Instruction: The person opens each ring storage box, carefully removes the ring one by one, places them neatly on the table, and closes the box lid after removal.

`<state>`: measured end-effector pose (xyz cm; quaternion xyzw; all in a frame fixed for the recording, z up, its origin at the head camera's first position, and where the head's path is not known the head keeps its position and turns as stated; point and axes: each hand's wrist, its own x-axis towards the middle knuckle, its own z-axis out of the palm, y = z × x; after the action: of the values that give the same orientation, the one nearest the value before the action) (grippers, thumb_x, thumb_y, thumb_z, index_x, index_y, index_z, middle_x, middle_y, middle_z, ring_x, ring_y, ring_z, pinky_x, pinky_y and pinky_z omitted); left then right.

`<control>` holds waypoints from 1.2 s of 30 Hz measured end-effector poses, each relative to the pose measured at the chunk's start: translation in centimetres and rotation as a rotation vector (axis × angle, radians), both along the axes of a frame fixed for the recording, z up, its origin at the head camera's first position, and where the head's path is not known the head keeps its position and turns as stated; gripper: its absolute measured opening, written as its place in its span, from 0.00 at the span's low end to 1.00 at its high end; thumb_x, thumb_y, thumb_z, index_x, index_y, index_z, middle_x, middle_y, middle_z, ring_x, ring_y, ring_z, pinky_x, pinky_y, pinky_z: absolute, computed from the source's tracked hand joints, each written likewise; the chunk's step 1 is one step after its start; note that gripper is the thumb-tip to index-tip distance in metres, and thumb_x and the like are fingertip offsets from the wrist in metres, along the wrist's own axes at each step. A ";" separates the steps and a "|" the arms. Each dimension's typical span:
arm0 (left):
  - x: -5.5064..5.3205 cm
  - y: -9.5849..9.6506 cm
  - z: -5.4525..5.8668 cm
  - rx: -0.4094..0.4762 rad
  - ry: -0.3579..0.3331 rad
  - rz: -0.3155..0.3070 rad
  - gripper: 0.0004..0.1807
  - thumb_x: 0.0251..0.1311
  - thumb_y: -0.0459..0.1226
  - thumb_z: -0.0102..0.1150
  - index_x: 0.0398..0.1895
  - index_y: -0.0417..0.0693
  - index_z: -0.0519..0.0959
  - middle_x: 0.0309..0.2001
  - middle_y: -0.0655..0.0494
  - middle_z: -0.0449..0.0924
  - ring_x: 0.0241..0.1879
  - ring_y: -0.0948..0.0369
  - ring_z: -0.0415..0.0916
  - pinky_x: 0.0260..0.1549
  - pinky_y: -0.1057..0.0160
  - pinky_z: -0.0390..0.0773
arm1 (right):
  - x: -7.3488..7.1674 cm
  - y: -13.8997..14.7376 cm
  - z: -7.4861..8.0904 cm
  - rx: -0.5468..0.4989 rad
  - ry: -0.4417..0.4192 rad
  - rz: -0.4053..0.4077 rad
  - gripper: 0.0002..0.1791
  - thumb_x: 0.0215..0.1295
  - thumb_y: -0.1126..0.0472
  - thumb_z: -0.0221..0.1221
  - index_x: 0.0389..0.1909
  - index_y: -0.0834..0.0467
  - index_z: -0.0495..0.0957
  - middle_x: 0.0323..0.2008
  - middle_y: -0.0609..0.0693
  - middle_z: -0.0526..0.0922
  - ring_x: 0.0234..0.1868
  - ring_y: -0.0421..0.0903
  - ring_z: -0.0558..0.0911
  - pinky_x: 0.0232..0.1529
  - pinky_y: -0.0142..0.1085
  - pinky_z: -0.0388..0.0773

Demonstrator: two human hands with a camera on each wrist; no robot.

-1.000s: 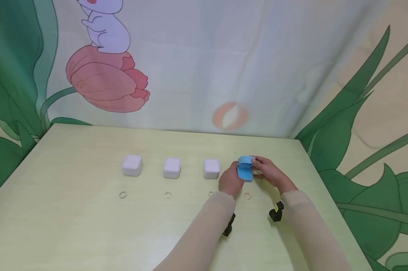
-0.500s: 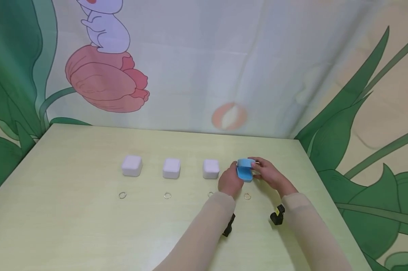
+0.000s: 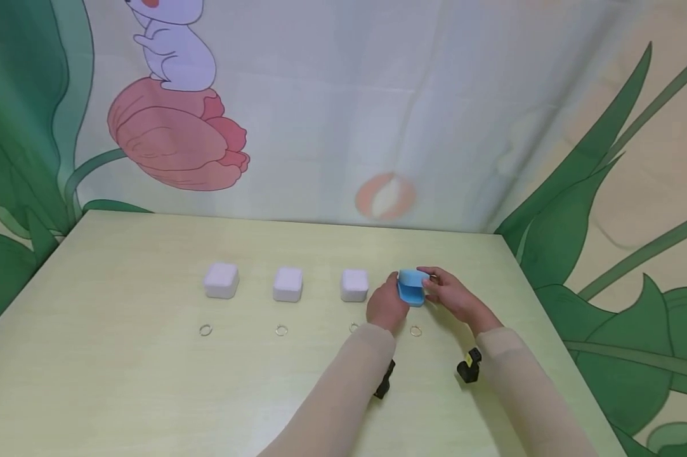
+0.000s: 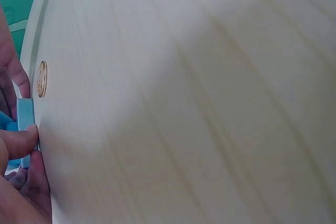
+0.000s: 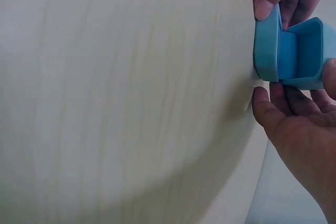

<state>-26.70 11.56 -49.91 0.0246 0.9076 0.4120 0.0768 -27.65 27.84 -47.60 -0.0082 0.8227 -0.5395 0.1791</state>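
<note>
A small blue ring box [image 3: 410, 297] sits low at the table's right side, its hinged lid raised partway above the base. My left hand [image 3: 387, 306] grips the base from the left; in the right wrist view its thumb [image 5: 265, 8] presses the base's near corner. From the right, my right hand [image 3: 453, 295] holds the lid [image 5: 314, 51] with its thumb against the lid's front edge. The blue interior shows without a ring in the right wrist view. Just in front of the box lies a gold ring [image 3: 415, 331], also seen in the left wrist view.
Three pale lilac ring boxes, the left one [image 3: 221, 280], middle one [image 3: 288, 284] and right one [image 3: 354, 285], stand in a row. Before them lie a left ring [image 3: 205, 330], a middle ring [image 3: 281, 330] and a third ring [image 3: 353, 327] beside my left sleeve. A printed curtain hangs behind.
The blue box's lid has tipped forward and down toward the base, guided by my right hand. My left hand has stayed on the base. The rings and lilac boxes have not moved.
</note>
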 end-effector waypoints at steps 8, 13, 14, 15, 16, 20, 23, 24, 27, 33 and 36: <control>-0.2 -0.1 0.1 0.002 -0.012 -0.005 0.37 0.63 0.34 0.64 0.77 0.48 0.65 0.66 0.48 0.80 0.62 0.48 0.81 0.63 0.49 0.80 | 0.2 -0.2 0.1 -0.025 0.011 0.016 0.30 0.83 0.61 0.41 0.79 0.66 0.49 0.79 0.72 0.49 0.80 0.70 0.53 0.78 0.61 0.56; -0.3 -0.2 0.2 0.004 -0.009 -0.009 0.37 0.64 0.34 0.63 0.77 0.48 0.65 0.67 0.48 0.80 0.62 0.48 0.81 0.63 0.50 0.79 | 0.2 -0.2 0.1 -0.036 0.000 0.030 0.31 0.83 0.61 0.40 0.81 0.65 0.45 0.80 0.72 0.46 0.81 0.70 0.50 0.78 0.61 0.54; -0.3 -0.2 0.2 0.003 -0.008 -0.009 0.37 0.64 0.34 0.63 0.77 0.48 0.65 0.67 0.48 0.80 0.62 0.48 0.81 0.63 0.50 0.79 | 0.1 -0.2 0.0 -0.038 -0.005 0.031 0.32 0.83 0.62 0.40 0.81 0.65 0.44 0.81 0.72 0.45 0.81 0.70 0.50 0.79 0.60 0.54; -0.3 -0.2 0.2 0.003 -0.006 -0.009 0.37 0.64 0.34 0.63 0.77 0.48 0.65 0.67 0.49 0.80 0.62 0.48 0.81 0.63 0.50 0.79 | 0.1 -0.2 0.0 -0.038 -0.009 0.033 0.32 0.83 0.62 0.40 0.81 0.65 0.44 0.81 0.71 0.44 0.82 0.70 0.50 0.79 0.60 0.53; -0.3 -0.2 0.2 0.003 -0.004 -0.008 0.37 0.64 0.34 0.63 0.77 0.48 0.65 0.67 0.49 0.80 0.62 0.48 0.81 0.63 0.50 0.79 | 0.1 -0.2 0.0 -0.039 -0.013 0.034 0.32 0.83 0.62 0.40 0.82 0.65 0.43 0.81 0.71 0.43 0.82 0.69 0.49 0.79 0.60 0.53; -0.4 -0.2 0.2 0.009 -0.003 -0.005 0.38 0.63 0.33 0.63 0.77 0.48 0.65 0.68 0.50 0.79 0.63 0.49 0.81 0.63 0.50 0.79 | 0.2 -0.2 -0.1 -0.020 -0.020 0.038 0.34 0.83 0.63 0.41 0.82 0.65 0.41 0.82 0.70 0.41 0.82 0.68 0.47 0.80 0.59 0.51; -0.4 -0.3 0.2 0.014 -0.006 -0.007 0.38 0.62 0.33 0.63 0.77 0.48 0.64 0.68 0.50 0.79 0.64 0.49 0.80 0.63 0.51 0.79 | 0.4 -0.2 -0.2 -0.004 -0.017 0.040 0.34 0.82 0.64 0.42 0.82 0.65 0.41 0.82 0.69 0.40 0.83 0.68 0.45 0.80 0.59 0.50; -0.4 -0.3 0.2 0.011 -0.003 -0.008 0.39 0.61 0.32 0.64 0.77 0.48 0.65 0.68 0.50 0.79 0.63 0.49 0.80 0.63 0.51 0.79 | 0.4 -0.2 -0.3 -0.002 -0.016 0.038 0.34 0.82 0.64 0.42 0.82 0.65 0.41 0.82 0.69 0.40 0.83 0.67 0.45 0.80 0.59 0.50; -0.4 -0.3 0.1 0.013 -0.002 -0.011 0.39 0.62 0.32 0.64 0.77 0.47 0.64 0.68 0.49 0.79 0.64 0.49 0.80 0.64 0.51 0.79 | 0.5 -0.2 -0.4 -0.006 -0.011 0.041 0.34 0.82 0.64 0.42 0.82 0.65 0.41 0.82 0.68 0.40 0.83 0.67 0.44 0.80 0.60 0.49; -0.3 -0.2 0.0 0.011 0.007 -0.005 0.39 0.60 0.32 0.64 0.77 0.47 0.65 0.67 0.50 0.80 0.62 0.49 0.81 0.62 0.51 0.80 | 0.6 0.0 -0.7 -0.018 -0.004 0.045 0.34 0.81 0.66 0.44 0.81 0.66 0.42 0.82 0.69 0.39 0.83 0.68 0.43 0.80 0.60 0.48; -0.2 -0.2 0.0 0.009 0.008 -0.003 0.39 0.60 0.32 0.64 0.77 0.47 0.65 0.66 0.49 0.80 0.62 0.49 0.81 0.62 0.50 0.80 | 0.7 0.1 -0.8 -0.018 0.000 0.044 0.35 0.80 0.67 0.44 0.81 0.67 0.42 0.82 0.69 0.39 0.83 0.68 0.42 0.80 0.61 0.48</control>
<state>-26.93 11.39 -49.93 0.0278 0.9060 0.4160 0.0735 -26.93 27.91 -48.43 -0.0277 0.8174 -0.5428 0.1908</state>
